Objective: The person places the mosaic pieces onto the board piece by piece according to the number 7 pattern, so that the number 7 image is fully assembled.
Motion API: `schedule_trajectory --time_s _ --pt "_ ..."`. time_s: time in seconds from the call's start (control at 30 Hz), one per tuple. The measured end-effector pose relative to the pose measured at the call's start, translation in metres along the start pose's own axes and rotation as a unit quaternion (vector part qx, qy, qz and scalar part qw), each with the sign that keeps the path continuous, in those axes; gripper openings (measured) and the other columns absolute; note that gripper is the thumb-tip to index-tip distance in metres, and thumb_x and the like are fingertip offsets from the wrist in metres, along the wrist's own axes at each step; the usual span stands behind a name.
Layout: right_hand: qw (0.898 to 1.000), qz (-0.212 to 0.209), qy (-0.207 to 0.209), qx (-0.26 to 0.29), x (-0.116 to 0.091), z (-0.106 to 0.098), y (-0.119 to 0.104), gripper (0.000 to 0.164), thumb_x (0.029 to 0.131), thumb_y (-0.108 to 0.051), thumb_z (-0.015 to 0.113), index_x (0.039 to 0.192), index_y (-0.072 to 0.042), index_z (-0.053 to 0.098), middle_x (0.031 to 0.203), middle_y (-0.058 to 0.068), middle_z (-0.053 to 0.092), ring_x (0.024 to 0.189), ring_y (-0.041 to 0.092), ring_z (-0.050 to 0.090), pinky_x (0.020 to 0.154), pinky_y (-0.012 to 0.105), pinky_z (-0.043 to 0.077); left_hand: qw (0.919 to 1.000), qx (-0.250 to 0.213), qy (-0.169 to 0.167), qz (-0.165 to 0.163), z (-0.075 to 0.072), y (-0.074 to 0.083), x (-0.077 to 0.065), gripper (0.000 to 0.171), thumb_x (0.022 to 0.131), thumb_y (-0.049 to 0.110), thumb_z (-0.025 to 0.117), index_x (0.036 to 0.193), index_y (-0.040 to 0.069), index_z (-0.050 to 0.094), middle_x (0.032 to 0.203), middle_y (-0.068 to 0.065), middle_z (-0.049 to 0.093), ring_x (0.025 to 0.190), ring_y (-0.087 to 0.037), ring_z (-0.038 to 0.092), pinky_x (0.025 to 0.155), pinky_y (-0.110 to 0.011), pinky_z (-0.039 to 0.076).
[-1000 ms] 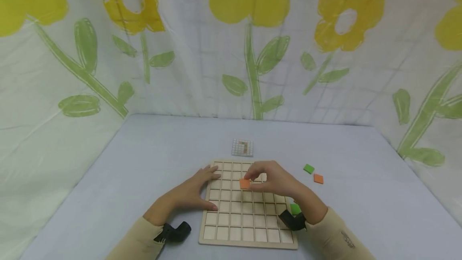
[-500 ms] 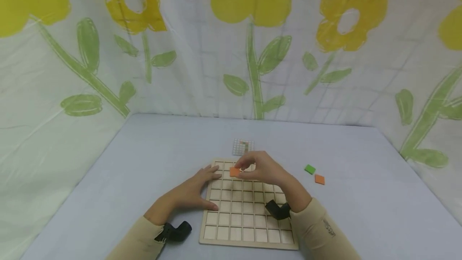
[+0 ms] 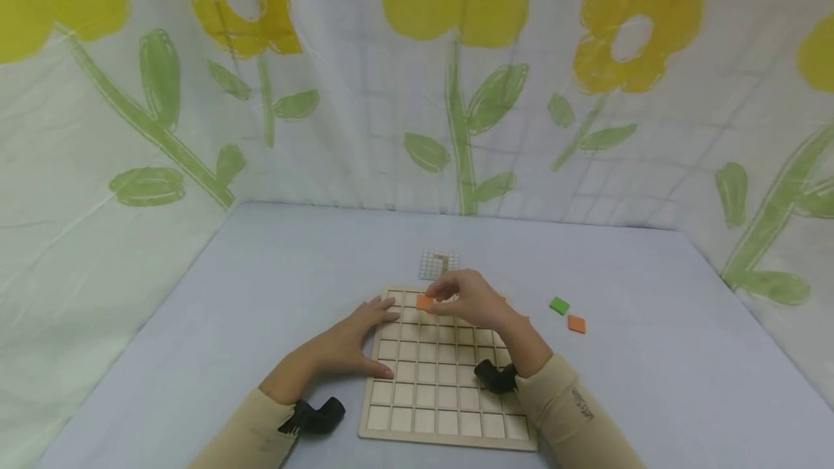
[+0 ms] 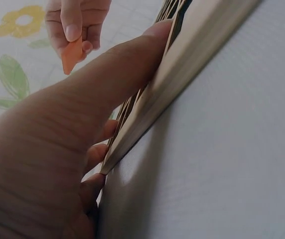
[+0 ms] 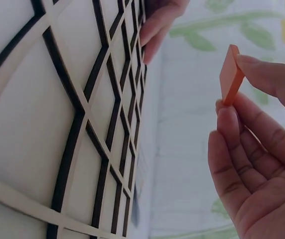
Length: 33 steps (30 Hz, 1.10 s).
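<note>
A wooden grid board (image 3: 426, 418) with square cells lies on the table before me. My left hand (image 3: 345, 346) rests on its left edge, thumb spread away from the fingers; in the left wrist view the thumb (image 4: 127, 69) lies over the rim. Over the far part of the board, my right hand (image 3: 478, 302) pinches a square orange tile (image 3: 424, 302) between thumb and fingertips. Seen from the right wrist, the orange tile (image 5: 230, 74) is held tilted, apart from the board's slats (image 5: 85, 112). The right hand hides some cells at the far right.
Behind the board lies a small card (image 3: 430, 266) printed with a grid and a few coloured squares. A green tile (image 3: 559, 305) and another orange tile (image 3: 576, 323) lie on the table to the right. A flower-painted sheet (image 3: 365, 129) hangs behind the table.
The right hand has carried the orange tile leftward and away from me, toward the far rows of the board. It has moved little in the last half second. My left hand stays put.
</note>
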State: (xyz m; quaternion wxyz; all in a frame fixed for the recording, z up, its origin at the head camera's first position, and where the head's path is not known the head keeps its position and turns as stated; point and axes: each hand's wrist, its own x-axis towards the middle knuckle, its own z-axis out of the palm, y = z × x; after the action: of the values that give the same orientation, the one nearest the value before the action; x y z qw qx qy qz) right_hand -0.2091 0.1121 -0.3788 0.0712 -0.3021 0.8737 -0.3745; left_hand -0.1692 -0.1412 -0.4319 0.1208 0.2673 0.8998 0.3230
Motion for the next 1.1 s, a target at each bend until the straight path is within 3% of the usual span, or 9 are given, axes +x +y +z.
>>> schedule_trajectory --time_s 0.33,0.63,0.83,1.1 --pt "1.0 0.017 0.006 0.02 0.008 0.012 0.01 0.02 0.081 -0.015 0.072 0.098 -0.004 0.069 0.098 0.009 0.068 0.087 0.019 0.064 0.074 0.025 0.055 0.9999 -0.01 0.004 -0.001 0.0 -0.003 -0.002 0.093 0.063 0.052 0.079 0.14 0.015 0.041 0.157 -0.002 0.019 0.145 -0.032 0.006 0.115 -0.058 0.012" --pt "0.996 0.078 0.017 0.027 0.005 0.027 0.028 0.021 0.08 -0.016 0.073 0.098 -0.008 0.068 0.1 0.006 0.067 0.092 0.02 0.064 0.079 0.031 0.055 0.9999 0.002 0.002 0.01 0.001 -0.003 0.002 0.093 0.063 0.057 0.077 0.14 0.017 0.041 0.156 -0.002 0.019 0.145 -0.032 0.005 0.116 -0.056 0.011" --pt "0.997 0.075 0.024 0.021 0.003 0.03 0.034 0.019 0.079 -0.018 0.074 0.095 -0.01 0.067 0.095 0.002 0.065 0.086 0.013 0.06 0.075 0.029 0.052 0.9999 0.006 0.001 0.011 0.0 -0.003 0.002 0.093 0.063 0.057 0.076 0.14 0.017 0.041 0.156 -0.002 0.019 0.146 -0.031 0.006 0.117 -0.054 0.011" --pt "0.997 0.072 0.019 0.016 0.003 0.03 0.034 0.017 0.079 -0.016 0.074 0.093 -0.011 0.067 0.096 0.001 0.064 0.088 0.014 0.059 0.079 0.031 0.051 0.9999 -0.003 -0.003 0.012 -0.001 -0.001 0.002 0.092 0.064 0.053 0.078 0.14 0.016 0.042 0.156 -0.002 0.019 0.146 -0.03 0.006 0.117 -0.053 0.01"
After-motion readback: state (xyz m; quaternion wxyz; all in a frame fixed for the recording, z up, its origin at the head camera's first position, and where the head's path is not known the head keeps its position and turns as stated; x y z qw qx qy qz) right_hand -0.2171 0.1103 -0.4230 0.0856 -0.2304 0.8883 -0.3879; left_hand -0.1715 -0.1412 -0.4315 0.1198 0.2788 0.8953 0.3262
